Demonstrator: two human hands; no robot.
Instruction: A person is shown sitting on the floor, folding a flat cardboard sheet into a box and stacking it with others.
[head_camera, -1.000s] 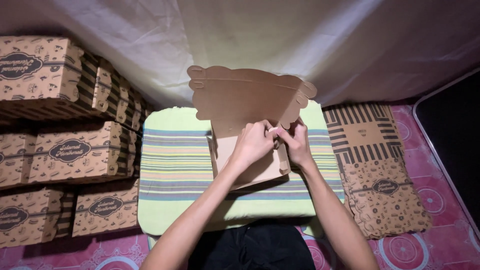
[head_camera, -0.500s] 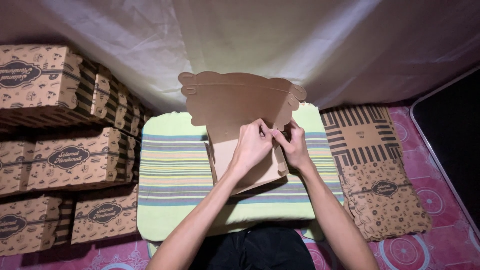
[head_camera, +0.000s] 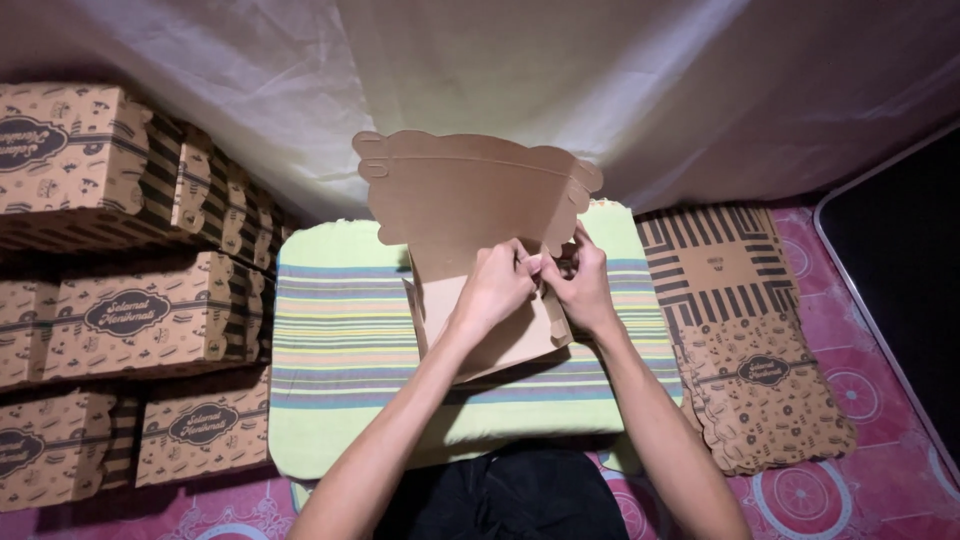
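Note:
A brown cardboard box (head_camera: 470, 200), half folded, stands on a striped green cushion (head_camera: 340, 340) in the middle of the head view. Its scalloped lid is raised upright toward the curtain. My left hand (head_camera: 495, 285) and my right hand (head_camera: 580, 285) meet at the box's right rear corner, fingertips pinching a cardboard flap there. Both forearms reach in from the bottom edge. The corner itself is hidden under my fingers.
Folded printed boxes (head_camera: 120, 310) are stacked in rows on the left. A pile of flat, unfolded printed box blanks (head_camera: 745, 340) lies to the right on a pink patterned mat (head_camera: 880, 380). A pale curtain (head_camera: 640, 80) hangs behind. A dark panel (head_camera: 900, 240) fills the far right.
The box and its raised lid have shifted slightly left and away in view. Both hands stay pinched at the same right corner, fingers drawn a little closer together.

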